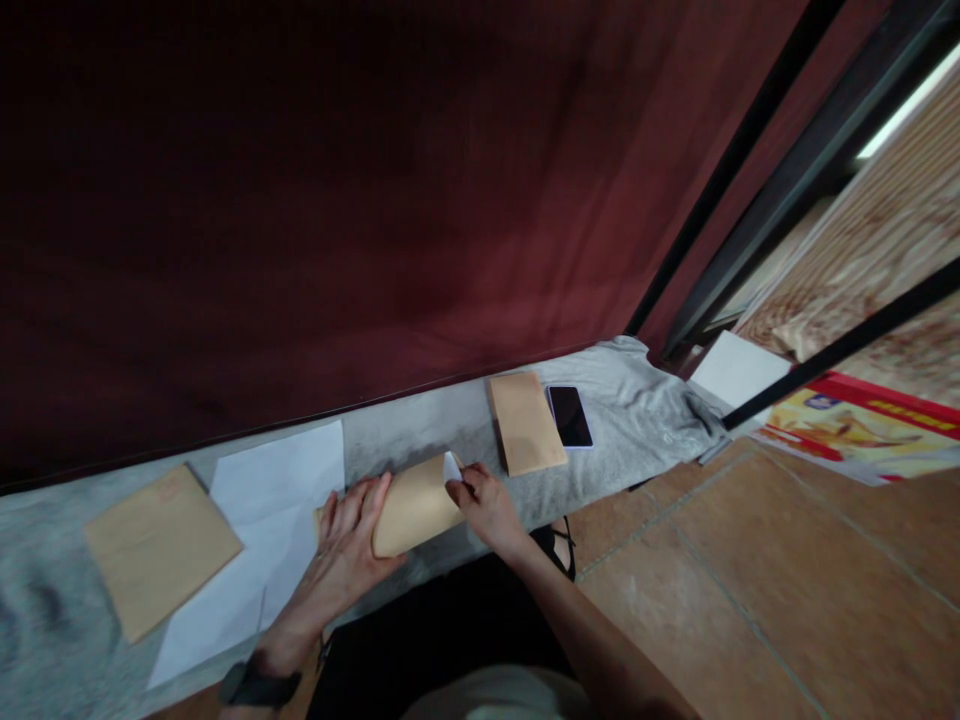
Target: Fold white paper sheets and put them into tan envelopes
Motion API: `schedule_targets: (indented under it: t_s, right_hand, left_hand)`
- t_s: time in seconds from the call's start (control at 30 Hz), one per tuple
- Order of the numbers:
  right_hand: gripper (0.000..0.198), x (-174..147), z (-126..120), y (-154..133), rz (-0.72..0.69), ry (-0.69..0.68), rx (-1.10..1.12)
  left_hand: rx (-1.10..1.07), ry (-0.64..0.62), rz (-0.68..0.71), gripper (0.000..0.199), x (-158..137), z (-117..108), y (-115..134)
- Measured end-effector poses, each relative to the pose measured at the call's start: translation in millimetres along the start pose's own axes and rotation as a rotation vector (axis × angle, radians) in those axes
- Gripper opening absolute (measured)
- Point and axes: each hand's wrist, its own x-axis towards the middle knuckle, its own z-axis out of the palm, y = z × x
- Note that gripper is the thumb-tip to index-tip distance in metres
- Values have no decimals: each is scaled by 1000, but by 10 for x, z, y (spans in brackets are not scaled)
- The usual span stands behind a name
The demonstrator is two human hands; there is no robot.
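A tan paper envelope lies crosswise on the grey cloth in front of me, slightly bulged. My left hand spans its left end, gripping it with the fingers over the top and the thumb at the near edge. At its right end, my right hand is closed in a pinch on a small piece of white paper that sticks out there. How much of that paper is inside the envelope is hidden. Left of my hands is a large creased white sheet, partly under another tan envelope.
A third tan envelope and a dark-screened phone lie to the right on the grey cloth. A dark red panel rises behind. Black metal bars and a red-yellow printed box stand farther right, above a tiled floor.
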Motion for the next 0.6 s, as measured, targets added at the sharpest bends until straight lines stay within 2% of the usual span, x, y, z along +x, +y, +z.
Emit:
schedule_targets:
  t_s: [0.13,0.4,0.6]
  right_hand:
    - [25,10,13,43,-41,27,67]
    - [24,15,25,62,-6,-20,23]
    - [13,-31,41,56,25,74,65]
  left_hand:
    - [-2,-3,21,111,9,3,-17]
    - [15,12,41,113,-9,31,-23]
    - [13,1,34,111,-20,56,-26]
